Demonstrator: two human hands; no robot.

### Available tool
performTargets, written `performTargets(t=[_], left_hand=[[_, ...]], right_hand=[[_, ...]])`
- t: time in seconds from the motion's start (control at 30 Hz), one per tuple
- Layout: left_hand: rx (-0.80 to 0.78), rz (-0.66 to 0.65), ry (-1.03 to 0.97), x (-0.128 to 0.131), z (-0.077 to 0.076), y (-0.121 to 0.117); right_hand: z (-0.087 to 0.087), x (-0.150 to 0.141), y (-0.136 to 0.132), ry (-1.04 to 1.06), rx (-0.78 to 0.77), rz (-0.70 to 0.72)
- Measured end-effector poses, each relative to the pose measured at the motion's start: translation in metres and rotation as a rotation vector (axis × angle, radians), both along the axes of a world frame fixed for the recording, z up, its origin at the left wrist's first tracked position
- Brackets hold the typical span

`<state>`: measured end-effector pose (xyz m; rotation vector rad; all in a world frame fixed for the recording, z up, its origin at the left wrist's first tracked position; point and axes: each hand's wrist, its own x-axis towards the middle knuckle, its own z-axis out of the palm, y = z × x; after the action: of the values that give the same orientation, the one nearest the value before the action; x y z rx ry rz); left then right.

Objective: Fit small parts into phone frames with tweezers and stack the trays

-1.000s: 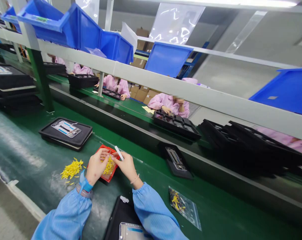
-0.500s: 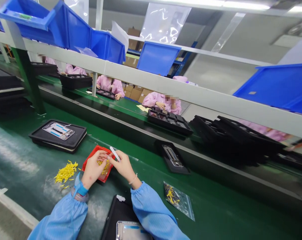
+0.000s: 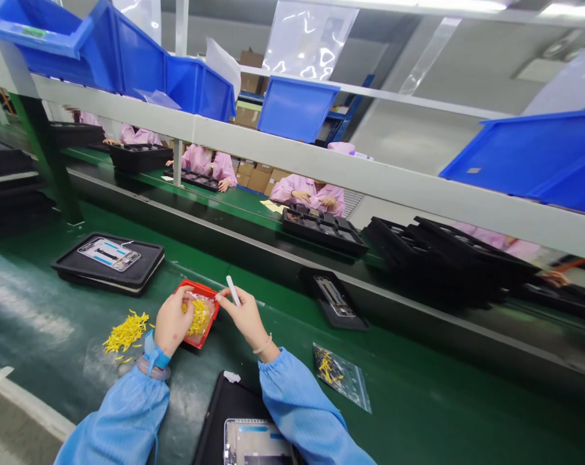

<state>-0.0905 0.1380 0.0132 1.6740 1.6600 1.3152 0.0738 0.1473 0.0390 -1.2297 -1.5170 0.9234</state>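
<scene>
A red box (image 3: 206, 336) stands on the green bench and holds a clear plastic bag of small yellow strips (image 3: 201, 314). My left hand (image 3: 171, 321) is over the box's left side, its fingers curled in at the bag; whatever they pinch is hidden. Just right of the box, my right hand (image 3: 245, 318) is closed around a slim white stick-like tool (image 3: 233, 290) that points up. Thumb and forefinger meet at the box's right rim, with a tiny pale bit at the tips too small to name. Loose yellow strips (image 3: 126, 332) lie in a heap left of the box.
Near me is a black tray (image 3: 215, 413) with a phone frame (image 3: 258, 442). Other trays (image 3: 142, 271) sit left and right. A zip bag (image 3: 343, 378) of yellow and black pieces lies right. Blue bins (image 3: 297, 108) hang above; co-workers in pink (image 3: 307, 187) sit opposite.
My hands were together over the box; now they are apart, the right one drawn to the right with the white tool. The bag of yellow strips shows more. The view has shifted slightly.
</scene>
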Motion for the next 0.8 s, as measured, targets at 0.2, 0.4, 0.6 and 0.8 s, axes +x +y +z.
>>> performTargets(t=[0.2, 0.4, 0.6, 0.8], left_hand=[[0.042, -0.022, 0.205, 0.010, 0.005, -0.006], [0.125, -0.019, 0.401, 0.013, 0.001, -0.009], [0.185, -0.275, 0.280, 0.038, 0.018, -0.030], [0.019, -0.657, 0.143, 0.065, 0.035, -0.058]], right_hand=[[0.004, 0.021, -0.023, 0.096, -0.093, -0.015], [0.007, 0.045, -0.055, 0.171, -0.187, -0.027], [0.013, 0.061, -0.082, 0.220, -0.244, -0.062], [0.017, 0.077, -0.108, 0.230, -0.245, -0.089]])
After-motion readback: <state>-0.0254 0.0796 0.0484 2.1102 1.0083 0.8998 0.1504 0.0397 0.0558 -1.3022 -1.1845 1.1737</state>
